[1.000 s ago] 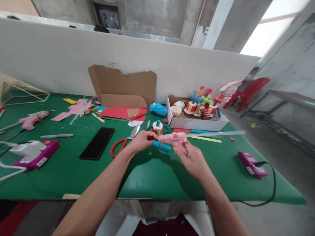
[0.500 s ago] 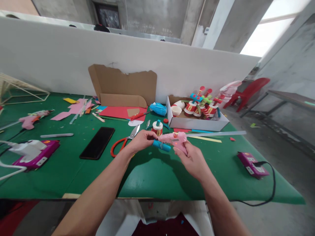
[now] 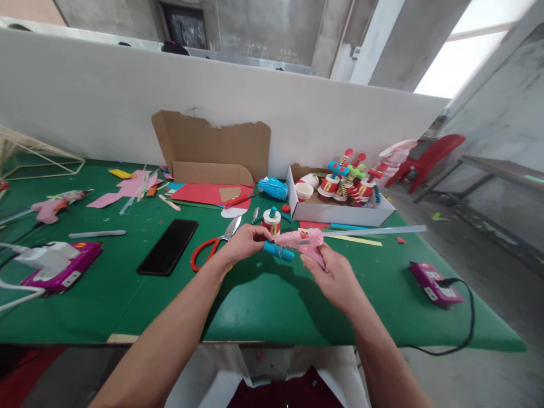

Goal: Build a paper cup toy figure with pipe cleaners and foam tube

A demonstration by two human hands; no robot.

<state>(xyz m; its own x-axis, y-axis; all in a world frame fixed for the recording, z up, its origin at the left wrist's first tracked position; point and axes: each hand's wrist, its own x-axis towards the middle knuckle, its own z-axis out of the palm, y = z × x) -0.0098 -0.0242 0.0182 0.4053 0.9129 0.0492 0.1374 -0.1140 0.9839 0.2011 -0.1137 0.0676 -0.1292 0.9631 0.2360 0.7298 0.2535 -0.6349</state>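
Note:
My right hand (image 3: 334, 272) is closed around the handle of a pink hot glue gun (image 3: 304, 239), with a long clear glue stick (image 3: 378, 231) jutting from its back. The gun's nozzle points left and meets a blue paper tube (image 3: 279, 251). Fingers of my left hand (image 3: 246, 243) pinch the tube's left end, above the table. Just behind them stands a red and white paper cup (image 3: 271, 222) with a teal folded paper spring on top. Red-handled scissors (image 3: 216, 243) lie open beside my left wrist.
A white box (image 3: 340, 213) at the back right holds several cup figures. To the left lie a black phone (image 3: 168, 247), a purple power strip (image 3: 76, 267) and another pink glue gun (image 3: 53, 208). A second purple power strip (image 3: 436, 284) sits near the right edge.
Hardly anything differs. Both hands keep the glue gun and the blue paper tube in nearly the same place; the view has shifted very slightly.

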